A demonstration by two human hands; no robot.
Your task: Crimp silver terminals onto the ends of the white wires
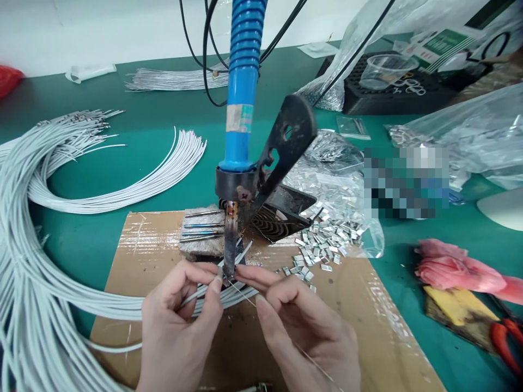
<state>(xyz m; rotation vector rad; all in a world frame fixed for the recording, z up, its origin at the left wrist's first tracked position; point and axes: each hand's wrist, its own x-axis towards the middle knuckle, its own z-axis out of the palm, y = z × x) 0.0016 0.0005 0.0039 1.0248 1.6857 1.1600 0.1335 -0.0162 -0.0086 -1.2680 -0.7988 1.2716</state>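
Observation:
A blue soldering iron [244, 81] hangs nearly upright from above, its dark tip [231, 239] pointing down between my fingertips. My left hand [180, 326] is closed in a pinch beside the tip, with a white cable [190, 298] running through its fingers. What sits right at the fingertips is too small to make out. In my right hand [314, 332] a thin solder wire [318, 366] passes between thumb and fingers and reaches up to the iron's tip. More white cables [102, 304] curve in from the left and pass behind the left hand.
Cardboard [388, 326] covers the work area. Small metal pieces [327, 242] spill from a clear bag. A stone-like block [196, 250] carries thin metal rods. On the right lie a pink cloth [457, 267], a yellow sponge [461, 309] and red-handled scissors [506, 340].

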